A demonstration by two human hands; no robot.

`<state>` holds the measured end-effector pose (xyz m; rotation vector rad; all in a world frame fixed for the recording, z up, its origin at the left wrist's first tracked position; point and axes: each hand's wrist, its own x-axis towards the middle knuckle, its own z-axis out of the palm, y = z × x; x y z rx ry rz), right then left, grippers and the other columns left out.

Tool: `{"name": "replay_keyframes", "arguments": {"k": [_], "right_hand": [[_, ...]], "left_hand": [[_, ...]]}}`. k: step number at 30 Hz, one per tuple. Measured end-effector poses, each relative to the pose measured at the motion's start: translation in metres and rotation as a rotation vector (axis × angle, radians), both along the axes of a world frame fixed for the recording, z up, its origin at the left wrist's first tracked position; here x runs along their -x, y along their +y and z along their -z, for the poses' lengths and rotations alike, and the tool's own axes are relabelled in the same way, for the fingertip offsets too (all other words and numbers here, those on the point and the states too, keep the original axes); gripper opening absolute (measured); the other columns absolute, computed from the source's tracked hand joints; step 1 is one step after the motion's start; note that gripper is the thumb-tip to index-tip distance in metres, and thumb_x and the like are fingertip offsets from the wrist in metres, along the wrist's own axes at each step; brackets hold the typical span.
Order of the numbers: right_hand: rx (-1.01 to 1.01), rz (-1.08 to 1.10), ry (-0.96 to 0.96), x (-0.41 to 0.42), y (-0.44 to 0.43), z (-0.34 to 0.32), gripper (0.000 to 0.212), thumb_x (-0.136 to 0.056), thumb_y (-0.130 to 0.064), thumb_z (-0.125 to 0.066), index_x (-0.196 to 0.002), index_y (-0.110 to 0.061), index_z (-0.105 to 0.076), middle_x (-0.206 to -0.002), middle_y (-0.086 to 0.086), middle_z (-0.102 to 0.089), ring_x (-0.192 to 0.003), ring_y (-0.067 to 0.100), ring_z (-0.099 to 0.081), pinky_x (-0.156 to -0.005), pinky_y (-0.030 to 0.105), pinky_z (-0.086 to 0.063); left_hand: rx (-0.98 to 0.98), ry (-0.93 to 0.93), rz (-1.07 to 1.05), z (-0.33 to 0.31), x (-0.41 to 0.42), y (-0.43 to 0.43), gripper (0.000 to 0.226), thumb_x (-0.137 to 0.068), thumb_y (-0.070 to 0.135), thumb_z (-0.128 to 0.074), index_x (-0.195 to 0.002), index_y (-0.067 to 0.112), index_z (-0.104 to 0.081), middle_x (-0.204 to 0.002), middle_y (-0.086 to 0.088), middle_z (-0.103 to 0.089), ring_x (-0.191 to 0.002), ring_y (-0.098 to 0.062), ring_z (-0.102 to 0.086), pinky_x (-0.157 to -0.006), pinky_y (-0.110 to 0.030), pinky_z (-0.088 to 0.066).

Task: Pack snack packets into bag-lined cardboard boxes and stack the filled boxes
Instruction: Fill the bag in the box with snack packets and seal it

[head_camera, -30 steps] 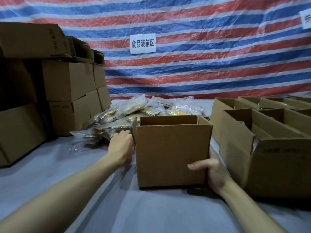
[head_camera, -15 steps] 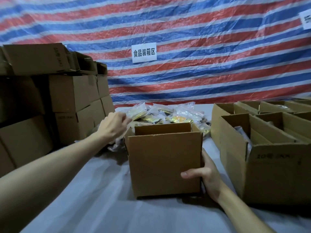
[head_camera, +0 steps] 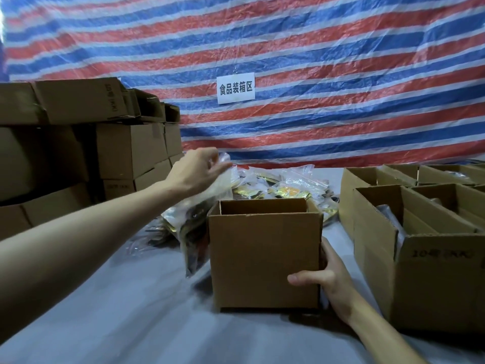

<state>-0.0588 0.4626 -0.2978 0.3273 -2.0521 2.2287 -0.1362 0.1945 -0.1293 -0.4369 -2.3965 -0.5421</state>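
An open cardboard box [head_camera: 265, 258] stands on the grey table in front of me. My right hand [head_camera: 330, 279] grips its lower right corner, thumb across the front face. My left hand [head_camera: 199, 169] is raised left of the box and pinches the top of a clear plastic bag of snack packets [head_camera: 199, 227], which hangs down beside the box's left wall. A heap of more bagged snack packets [head_camera: 286, 187] lies on the table behind the box. The inside of the box is hidden from here.
Closed cardboard boxes are stacked at the left [head_camera: 128, 148]. Several open boxes [head_camera: 425, 261] stand close at the right, some with plastic inside. A striped tarp with a white sign [head_camera: 235, 88] hangs behind. Grey table surface [head_camera: 131, 311] lies in front.
My left hand has lifted from the pile at table level up and to the right, pulling a bag of packets into the air. The right hand has kept its hold on the box.
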Motion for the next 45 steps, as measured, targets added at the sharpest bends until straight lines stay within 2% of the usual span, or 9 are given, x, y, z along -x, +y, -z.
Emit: {"name": "replay_keyframes", "arguments": {"k": [3, 9, 15, 21, 27, 32, 35, 40, 45], "right_hand": [[-0.019, 0.004, 0.011, -0.001, -0.001, -0.002, 0.101, -0.039, -0.007, -0.087, -0.133, -0.021, -0.056, -0.117, 0.013, -0.071, -0.105, 0.029, -0.07, -0.097, 0.054, -0.054], [0.0, -0.006, 0.023, -0.002, -0.002, -0.002, 0.101, -0.039, -0.003, -0.085, -0.135, -0.018, -0.056, -0.12, 0.016, -0.069, -0.106, 0.03, -0.069, -0.092, 0.048, -0.058], [-0.032, -0.001, 0.013, 0.0, 0.0, -0.001, 0.106, -0.036, -0.012, -0.091, -0.136, -0.02, -0.054, -0.123, 0.012, -0.068, -0.114, 0.031, -0.065, -0.099, 0.054, -0.054], [-0.071, -0.032, 0.017, 0.0, -0.001, -0.001, 0.106, -0.03, -0.023, -0.094, -0.13, -0.026, -0.059, -0.116, 0.003, -0.073, -0.108, 0.022, -0.069, -0.088, 0.037, -0.059], [-0.102, -0.06, 0.036, -0.002, -0.001, -0.003, 0.097, -0.036, -0.024, -0.092, -0.128, -0.024, -0.062, -0.114, 0.002, -0.075, -0.106, 0.02, -0.07, -0.086, 0.034, -0.06], [-0.127, -0.046, 0.039, -0.002, -0.001, -0.002, 0.097, -0.04, -0.018, -0.093, -0.131, -0.024, -0.06, -0.114, 0.0, -0.075, -0.108, 0.019, -0.069, -0.097, 0.042, -0.056], [-0.141, -0.049, 0.041, -0.001, 0.0, -0.001, 0.089, -0.046, -0.014, -0.091, -0.128, -0.026, -0.061, -0.113, -0.002, -0.075, -0.105, 0.017, -0.07, -0.097, 0.043, -0.056], [-0.151, -0.075, 0.067, 0.001, 0.001, 0.001, 0.09, -0.046, -0.018, -0.092, -0.13, -0.025, -0.061, -0.116, -0.001, -0.074, -0.109, 0.018, -0.069, -0.096, 0.042, -0.055], [-0.159, -0.089, 0.097, 0.005, 0.002, 0.005, 0.091, -0.044, -0.021, -0.094, -0.129, -0.027, -0.061, -0.117, -0.002, -0.074, -0.108, 0.016, -0.07, -0.092, 0.038, -0.056]], "left_hand": [[0.102, -0.134, -0.046, 0.006, 0.002, -0.008, 0.044, -0.088, 0.05, -0.073, -0.072, 0.015, -0.052, -0.069, 0.005, -0.057, -0.065, -0.016, -0.052, -0.062, -0.036, -0.044], [-0.063, -0.494, 0.092, -0.014, -0.013, -0.026, 0.037, -0.078, 0.036, -0.086, -0.094, 0.007, -0.069, -0.074, -0.002, -0.07, -0.053, -0.009, -0.058, -0.048, -0.021, -0.046], [0.034, -0.716, 0.065, -0.027, -0.031, -0.031, 0.02, -0.09, 0.023, -0.075, -0.099, 0.005, -0.071, -0.08, -0.006, -0.078, -0.07, -0.022, -0.075, -0.069, -0.037, -0.063], [-0.034, -0.375, 0.02, -0.038, -0.039, -0.027, 0.017, -0.088, 0.012, -0.077, -0.083, 0.002, -0.065, -0.07, -0.006, -0.076, -0.057, -0.022, -0.073, -0.056, -0.035, -0.062], [-0.072, 0.011, -0.045, -0.061, -0.05, -0.024, 0.014, -0.093, 0.027, -0.072, -0.084, 0.018, -0.067, -0.077, 0.007, -0.072, -0.048, -0.008, -0.067, -0.039, -0.02, -0.05], [-0.168, 0.222, -0.081, -0.088, -0.059, -0.016, 0.012, -0.099, 0.033, -0.065, -0.098, 0.021, -0.067, -0.089, 0.004, -0.073, -0.058, -0.01, -0.066, -0.061, -0.033, -0.057], [-0.238, 0.304, -0.072, -0.105, -0.062, -0.008, 0.014, -0.101, 0.032, -0.062, -0.103, 0.019, -0.064, -0.095, 0.002, -0.071, -0.059, -0.01, -0.062, -0.058, -0.028, -0.05], [-0.275, 0.339, -0.004, -0.129, -0.071, 0.01, 0.022, -0.104, 0.03, -0.057, -0.116, 0.012, -0.059, -0.098, -0.009, -0.072, -0.078, -0.026, -0.067, -0.075, -0.054, -0.059], [-0.305, 0.274, 0.074, -0.131, -0.074, 0.029, 0.01, -0.103, 0.027, -0.058, -0.105, 0.018, -0.055, -0.091, -0.012, -0.069, -0.081, -0.028, -0.065, -0.078, -0.055, -0.059]]}}
